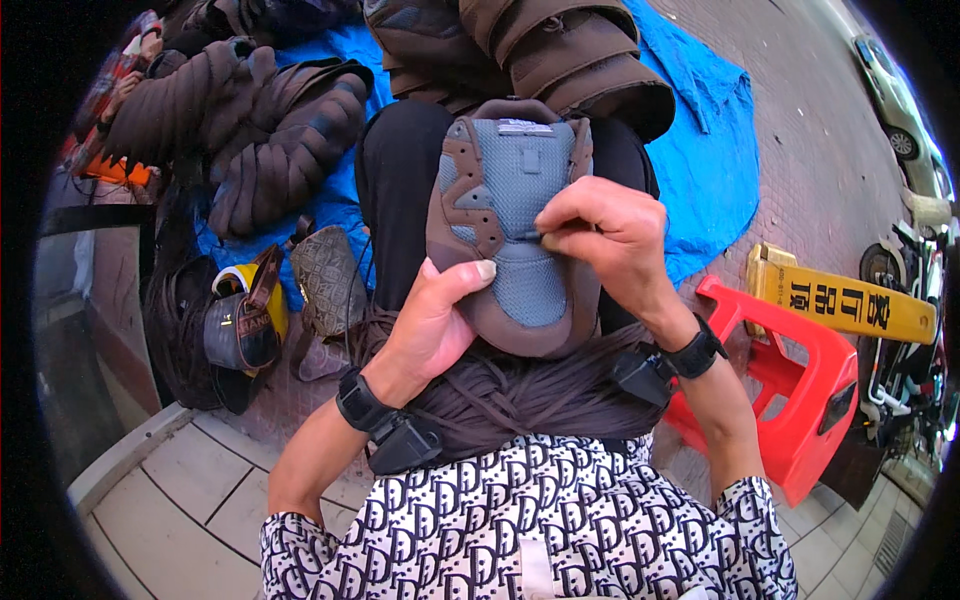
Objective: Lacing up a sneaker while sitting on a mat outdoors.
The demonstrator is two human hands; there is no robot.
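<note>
On my lap lies a brown shoe upper [530,325], toe toward me, with a blue-grey mesh tongue [510,185] and lace holes along its sides. My left hand [435,320] is closed around its left side, thumb pressed on top near the toe. Over the right part of the tongue, the fingertips of my right hand [610,230] are pinched together; whatever sits between them is too small to make out. A thick bundle of dark brown laces [500,395] lies across my lap, between the upper and my patterned shirt.
Stacked brown uppers [560,60] sit ahead on a blue tarp [710,180], with more nested ones [285,140] at left. A red plastic stool [790,400] and yellow sign [840,295] stand right. Left are a patterned pouch [330,280] and dark cap [240,340]. Another person's hand [125,90] shows far left.
</note>
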